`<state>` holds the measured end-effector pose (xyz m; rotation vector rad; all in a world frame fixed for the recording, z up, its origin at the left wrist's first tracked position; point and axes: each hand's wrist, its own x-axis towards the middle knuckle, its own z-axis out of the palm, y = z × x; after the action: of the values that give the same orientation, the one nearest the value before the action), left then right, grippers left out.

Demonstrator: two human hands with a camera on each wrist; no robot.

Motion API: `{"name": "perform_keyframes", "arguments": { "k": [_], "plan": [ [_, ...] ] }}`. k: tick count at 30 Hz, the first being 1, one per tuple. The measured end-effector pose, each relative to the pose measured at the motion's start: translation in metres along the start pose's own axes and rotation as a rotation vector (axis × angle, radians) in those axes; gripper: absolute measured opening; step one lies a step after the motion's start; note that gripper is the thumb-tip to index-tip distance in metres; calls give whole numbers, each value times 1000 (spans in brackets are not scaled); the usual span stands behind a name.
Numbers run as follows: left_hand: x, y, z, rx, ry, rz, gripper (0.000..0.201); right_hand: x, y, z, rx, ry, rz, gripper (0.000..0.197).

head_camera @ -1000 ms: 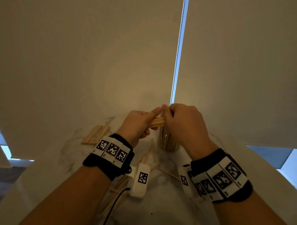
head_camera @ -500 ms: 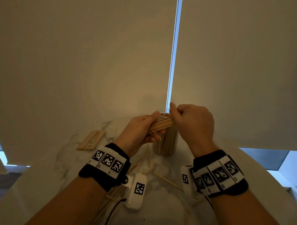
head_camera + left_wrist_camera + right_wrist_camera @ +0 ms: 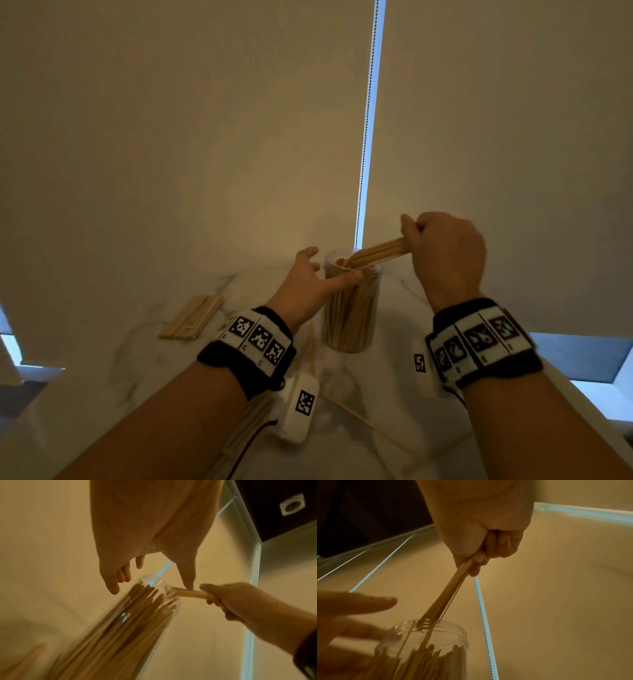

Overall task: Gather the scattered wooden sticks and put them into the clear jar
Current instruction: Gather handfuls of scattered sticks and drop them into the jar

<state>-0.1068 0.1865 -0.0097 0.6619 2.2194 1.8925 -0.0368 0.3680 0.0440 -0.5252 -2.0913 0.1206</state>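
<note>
A clear jar [image 3: 352,308] [image 3: 120,628] [image 3: 426,649] packed with wooden sticks stands upright on the marble table. My right hand [image 3: 442,250] [image 3: 484,550] [image 3: 231,601] grips a bundle of sticks [image 3: 380,251] [image 3: 190,594] [image 3: 450,592] at its upper end; the lower tips sit in the jar's mouth. My left hand [image 3: 308,281] [image 3: 150,566] is spread open beside the jar's rim, thumb lying across the front of it near the bundle. Loose sticks [image 3: 346,409] lie on the table below the jar.
A flat stack of wider wooden sticks [image 3: 191,318] lies at the left on the marble table [image 3: 102,377]. Roller blinds hang right behind the jar, with a bead chain [image 3: 368,120] in the gap. The table's right edge is close to my right wrist.
The left hand let go of the bundle and opened beside the jar. The right hand rose to the right and tilted the bundle, so its tips dropped into the jar's mouth.
</note>
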Motion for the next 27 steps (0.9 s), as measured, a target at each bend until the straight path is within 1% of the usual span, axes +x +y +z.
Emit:
{"name": "perform_keyframes", "arguments": {
  "k": [2,3,5,7,8,11,13,14,16,17,18,19,20,21,22,24,25,27],
  "plan": [
    [14,9,5,104,-44,64,127,15,-12,6,-110,-116,-154,46],
    [21,14,7,175,-69,95,133,22,-18,9,-163,-168,-241,42],
    [35,20,10,276,-136,122,137,32,-30,14,-241,-275,-409,37],
    [49,18,11,303,-206,102,134,40,-39,18,-283,-363,-561,35],
    [55,14,11,322,-227,96,128,43,-42,20,-292,-403,-615,36],
    [68,-1,10,332,-238,93,99,47,-52,27,-321,-481,-710,40],
    [69,-4,9,308,-253,105,82,46,-59,32,-362,-485,-719,34],
    [68,-4,9,307,-256,111,85,46,-63,32,-372,-478,-700,31],
    [64,-4,8,301,-244,118,108,46,-67,31,-389,-460,-645,28],
    [64,-5,9,292,-237,124,112,45,-68,32,-395,-448,-621,29],
    [64,-7,9,279,-235,126,107,44,-68,34,-390,-453,-603,30],
    [64,-8,9,263,-236,124,95,42,-69,39,-380,-496,-592,29],
    [65,-9,9,251,-240,127,82,39,-70,44,-374,-569,-578,29],
    [66,-10,9,252,-239,135,74,36,-72,49,-368,-657,-557,28],
    [66,-9,8,260,-238,144,71,35,-73,52,-355,-756,-522,28],
    [67,-11,8,260,-228,153,77,39,-73,49,-300,-915,-438,29],
    [69,-14,8,249,-227,150,81,44,-72,44,-276,-953,-418,29],
    [71,-18,9,225,-218,156,80,51,-66,38,-154,-958,-350,22]
  ]
}}
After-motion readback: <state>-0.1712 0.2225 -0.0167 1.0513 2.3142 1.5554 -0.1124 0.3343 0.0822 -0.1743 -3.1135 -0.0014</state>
